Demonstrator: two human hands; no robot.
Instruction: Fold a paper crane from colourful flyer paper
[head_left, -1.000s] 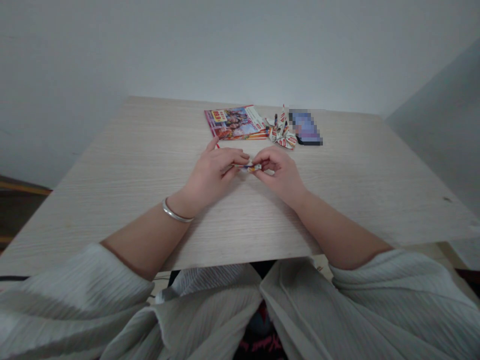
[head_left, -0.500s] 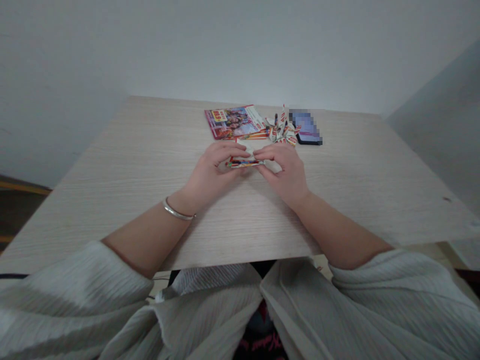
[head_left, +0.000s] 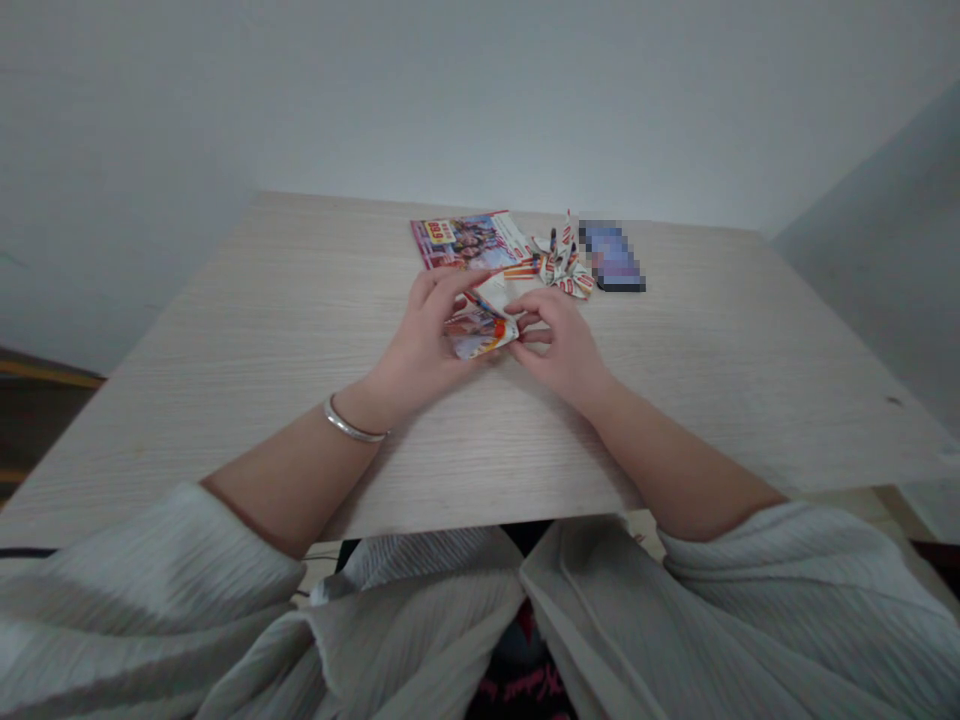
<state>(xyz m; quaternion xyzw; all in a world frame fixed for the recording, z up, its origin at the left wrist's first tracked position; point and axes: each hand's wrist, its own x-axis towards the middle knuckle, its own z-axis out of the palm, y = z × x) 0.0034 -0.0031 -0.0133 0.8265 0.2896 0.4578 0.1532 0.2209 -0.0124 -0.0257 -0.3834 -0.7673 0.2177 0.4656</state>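
From the head view, both of the person's hands meet near the middle of a pale wood-grain tabletop [head_left: 262, 330], a little toward its far side. Between them is a small folded paper piece [head_left: 478, 325] printed in bright colours, raised slightly off the wood and tilted so that one printed face shows.

The left hand [head_left: 427, 345] grasps the paper's left part: its fingers curl over the far edge, with the index finger stretched along the top, and the thumb sits under the near side. A silver bangle [head_left: 352, 428] circles the left wrist, which rests on the tabletop.

The right hand [head_left: 559, 340] pinches the paper's right corner between thumb and fingertips, the other fingers curled in loosely. Its forearm lies on the tabletop and runs back toward the near edge.

Beyond the hands, toward the far edge, a colourful printed flyer [head_left: 469, 240] lies flat. Just right of it stands a folded paper figure [head_left: 561, 262] in white with red stripes, touching or nearly touching the flyer's right edge. Right of that lies a dark flat device [head_left: 611, 258], its face blurred out.

At the near bottom, light ribbed sleeves [head_left: 787, 560] cover both upper arms. A plain pale wall [head_left: 480, 90] rises behind the tabletop.
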